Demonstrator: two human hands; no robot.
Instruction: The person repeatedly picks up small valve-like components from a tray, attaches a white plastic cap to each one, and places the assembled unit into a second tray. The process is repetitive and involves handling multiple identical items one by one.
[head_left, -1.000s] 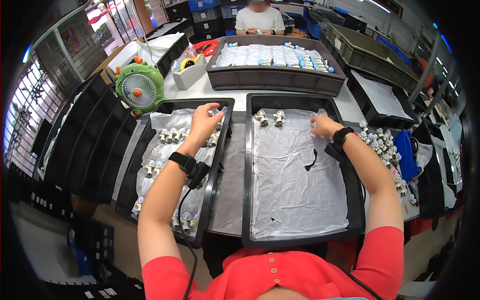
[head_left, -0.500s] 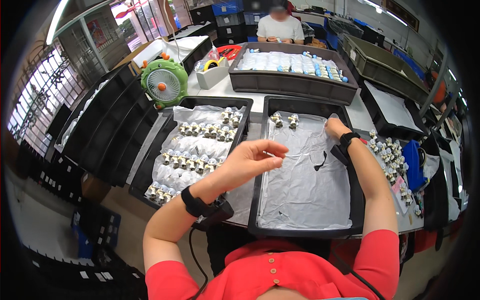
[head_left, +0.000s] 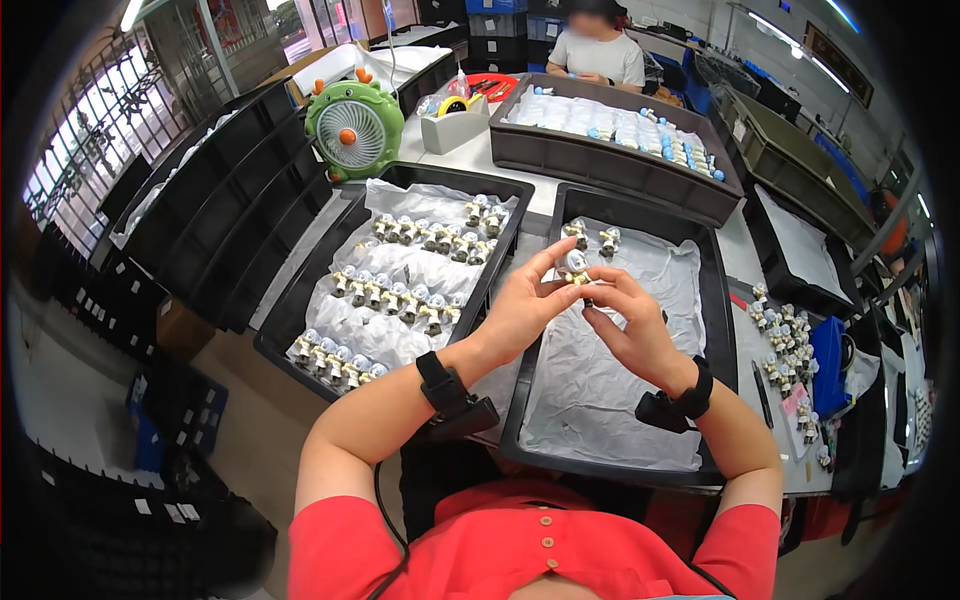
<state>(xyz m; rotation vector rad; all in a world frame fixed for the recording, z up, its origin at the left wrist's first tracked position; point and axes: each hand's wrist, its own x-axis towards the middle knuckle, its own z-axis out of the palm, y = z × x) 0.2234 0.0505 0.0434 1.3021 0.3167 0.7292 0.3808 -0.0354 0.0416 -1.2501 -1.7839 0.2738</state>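
Head view: a small white-headed figurine (head_left: pixel 574 263) is held up over the far left part of the right tray (head_left: pixel 600 470), between the person's two hands. The left hand (head_left: pixel 518 312) has its grip nearly closed, thumb and index finger pinching the piece; the right hand (head_left: pixel 638 328) brings its fingertips to the lower body, though how firmly that grip is closed I cannot tell. The figurine looks light and stiff, probably hard moulded plastic, so weight should matter little; the rounded, shiny head may be slippery, and any slim limbs are likely the fragile part. The torso, just below the head, seems the best place for a gentle fingertip pinch. Two similar figurines (head_left: pixel 609 240) rest on the white liner (head_left: pixel 620 400) near the tray's far left corner, rows stand in the left tray (head_left: pixel 460 180), and a loose cluster (head_left: pixel 785 335) lies on the desk (head_left: pixel 746 335) at right.
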